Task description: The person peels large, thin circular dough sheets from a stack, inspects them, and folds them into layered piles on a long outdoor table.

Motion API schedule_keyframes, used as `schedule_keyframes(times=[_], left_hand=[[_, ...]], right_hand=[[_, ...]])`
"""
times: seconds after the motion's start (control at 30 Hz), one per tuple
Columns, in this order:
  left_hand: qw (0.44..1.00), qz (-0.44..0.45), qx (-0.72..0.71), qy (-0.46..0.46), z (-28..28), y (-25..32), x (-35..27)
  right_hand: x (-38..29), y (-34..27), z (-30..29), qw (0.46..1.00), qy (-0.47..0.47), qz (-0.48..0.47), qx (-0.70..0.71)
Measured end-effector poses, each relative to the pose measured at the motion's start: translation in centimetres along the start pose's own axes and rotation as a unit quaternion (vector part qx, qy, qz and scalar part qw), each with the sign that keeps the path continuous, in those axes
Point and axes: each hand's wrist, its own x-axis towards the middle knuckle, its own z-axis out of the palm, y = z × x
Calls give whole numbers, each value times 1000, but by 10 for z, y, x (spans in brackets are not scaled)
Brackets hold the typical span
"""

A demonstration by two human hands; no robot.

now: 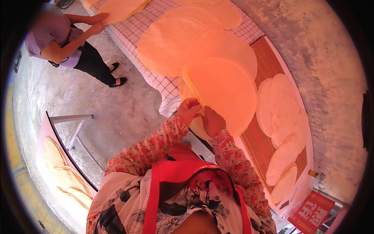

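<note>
A wide, thin round flatbread [225, 87] lies on top of a pile before me. Its left edge is lifted into a narrow fold that runs down towards my hands. My right hand [214, 120] pinches the lower end of this fold between thumb and fingers. My left hand [189, 110] is just left of the fold, fingers curled and fingertips close to the edge; whether they grip it is hidden. More round flatbreads [169, 46] overlap behind the pile on a checked cloth [146, 25].
Flatbreads [282, 108] overlap on a brown striped mat [257, 140] at the right. A person [55, 44] stands at the table's left side, hands on another stack [122, 10]. Low on the left, a second table [46, 125] carries flatbreads. A red sign [312, 212] bears writing.
</note>
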Motion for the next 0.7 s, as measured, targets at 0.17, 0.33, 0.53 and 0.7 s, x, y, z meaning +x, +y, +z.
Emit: schedule_keyframes(times=[0.17, 0.33, 0.53, 0.7], left_hand=[[974, 94, 203, 19, -38, -74, 27], [977, 124, 131, 112, -64, -93, 56], [992, -56, 72, 82, -18, -40, 55], [976, 16, 157, 151, 9, 3, 55]], right_hand=[[46, 52, -164, 985, 165, -21, -52], [6, -16, -286, 965, 243, -52, -81], [23, 39, -142, 957, 200, -69, -197], [37, 115, -66, 994, 87, 64, 34]])
